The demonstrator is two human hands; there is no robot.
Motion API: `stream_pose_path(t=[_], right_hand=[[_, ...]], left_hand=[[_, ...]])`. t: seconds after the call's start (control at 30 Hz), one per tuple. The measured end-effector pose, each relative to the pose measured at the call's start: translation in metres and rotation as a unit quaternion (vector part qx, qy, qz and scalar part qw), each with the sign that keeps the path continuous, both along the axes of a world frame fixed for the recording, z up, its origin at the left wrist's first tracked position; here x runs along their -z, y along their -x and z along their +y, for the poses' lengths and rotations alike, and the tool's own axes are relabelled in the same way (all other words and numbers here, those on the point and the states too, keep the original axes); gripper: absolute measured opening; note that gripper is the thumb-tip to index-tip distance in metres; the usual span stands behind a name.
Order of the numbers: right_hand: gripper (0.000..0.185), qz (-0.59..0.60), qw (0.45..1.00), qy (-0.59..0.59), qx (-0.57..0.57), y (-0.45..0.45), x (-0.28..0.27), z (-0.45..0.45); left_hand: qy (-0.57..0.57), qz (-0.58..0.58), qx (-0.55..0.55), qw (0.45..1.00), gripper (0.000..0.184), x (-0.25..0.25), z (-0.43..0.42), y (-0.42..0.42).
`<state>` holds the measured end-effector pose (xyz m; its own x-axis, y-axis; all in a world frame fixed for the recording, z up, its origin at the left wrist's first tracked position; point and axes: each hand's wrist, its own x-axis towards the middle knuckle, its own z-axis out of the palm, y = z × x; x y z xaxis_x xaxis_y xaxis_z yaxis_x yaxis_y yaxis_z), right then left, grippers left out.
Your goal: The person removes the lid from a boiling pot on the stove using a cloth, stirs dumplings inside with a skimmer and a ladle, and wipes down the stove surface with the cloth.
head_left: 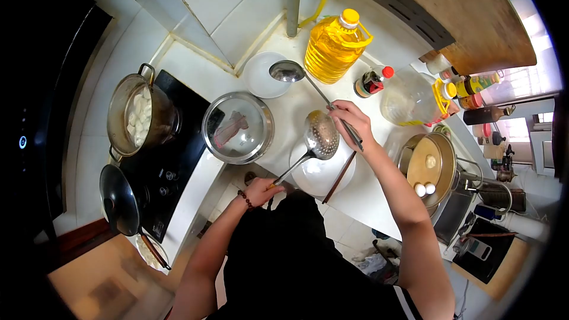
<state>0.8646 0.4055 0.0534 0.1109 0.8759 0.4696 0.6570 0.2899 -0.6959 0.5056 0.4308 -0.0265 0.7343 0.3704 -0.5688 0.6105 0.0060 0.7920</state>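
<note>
Skimmer: the shiny metal skimmer [322,136] has a round, hole-punched bowl and a slim handle; we see its bowl above the edge of the white dish.
Ladle: the metal ladle [287,72] is smooth and solid, its rounded bowl over the edge of the white plate [253,85], its long handle slanting towards us.
White dish: the round, smooth white dish [314,176] sits on the pale counter [379,186], with brown, straight chopsticks [339,178] lying across its right side.
Left hand: our left hand [264,191], a beaded bracelet [245,199] at the wrist, is closed round the end of the skimmer's handle.
Right hand: our right hand [354,123] grips the ladle's handle between thumb and fingers, the handle's end jutting out below.
Steel-rimmed vessel: left of the skimmer we have a round, glossy vessel [268,130]; we cannot tell whether the pinkish-brown patch within is content or reflection.
Cooktop pot: the two-handled metal pot [162,123] on the black glass cooktop [189,104] holds a heap of soft-looking white pieces [140,117].
Wok: nearer us, the dark, smooth wok [121,201] has a brown handle.
Oil bottle: the clear, ribbed bottle [333,52] contains yellow liquid under a yellow cap.
Right-hand pot: inside the metal pot [453,163] we see a round tan surface and two white, egg-shaped things [425,189].
</note>
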Motion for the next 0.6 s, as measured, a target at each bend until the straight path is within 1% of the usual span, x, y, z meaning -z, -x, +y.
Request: stream_pose_path(t=[0.03,0.1,0.13,0.17,0.23,0.27,0.3,0.33,0.37,0.4,0.47,0.5,0.57,0.6], right_hand=[[0.011,0.0,1.0,0.001,0.002,-0.001,0.002,-0.004],[0.011,0.031,0.997,0.061,-0.027,-0.003,0.007,-0.009],[0.015,0.0,0.999,0.023,-0.038,-0.003,0.011,-0.006],[0.015,0.0,0.999,0.022,-0.039,-0.005,0.012,-0.004],[0.022,-0.026,0.994,0.023,-0.099,-0.006,0.005,0.002],[0.027,-0.033,0.99,0.076,-0.114,-0.006,0.003,0.004],[0.027,-0.032,0.99,0.074,-0.118,-0.006,0.005,0.008],[0.028,-0.083,0.986,0.056,-0.13,-0.007,0.008,0.015],[0.028,-0.133,0.98,0.037,-0.143,-0.008,0.011,0.022],[0.028,-0.133,0.98,0.033,-0.147,-0.008,0.013,0.029],[0.032,-0.196,0.964,0.014,-0.179,-0.01,0.016,0.042],[0.032,-0.196,0.963,0.012,-0.183,-0.012,0.022,0.049],[0.037,-0.234,0.944,0.061,-0.223,-0.017,0.035,0.061],[0.037,-0.234,0.943,0.06,-0.228,-0.018,0.034,0.066]], left_hand=[[0.001,0.0,0.002,1.0,0.028,0.004,0.0,0.001],[0.03,0.012,-0.014,0.999,0.03,0.011,0.001,0.007],[0.03,0.012,-0.014,0.999,0.03,0.015,0.001,0.01],[0.032,0.008,-0.017,0.999,0.027,0.019,0.0,0.015],[0.032,0.005,-0.023,0.999,0.026,0.013,0.003,0.017],[0.037,-0.007,-0.03,0.999,0.025,0.009,0.003,0.021],[0.041,-0.02,-0.038,0.998,0.025,0.004,0.003,0.023],[0.039,-0.019,-0.042,0.998,0.025,0.005,0.003,0.027],[0.031,0.01,-0.035,0.999,0.025,0.006,0.003,0.032],[0.023,0.039,-0.028,0.999,0.025,0.006,0.002,0.037],[0.022,0.041,-0.048,0.998,0.028,0.004,0.0,0.046],[0.024,0.042,-0.064,0.997,0.031,-0.001,0.0,0.047],[0.039,0.039,-0.086,0.995,0.03,-0.012,-0.001,0.055],[0.052,0.036,-0.101,0.993,0.029,-0.016,0.0,0.058]])
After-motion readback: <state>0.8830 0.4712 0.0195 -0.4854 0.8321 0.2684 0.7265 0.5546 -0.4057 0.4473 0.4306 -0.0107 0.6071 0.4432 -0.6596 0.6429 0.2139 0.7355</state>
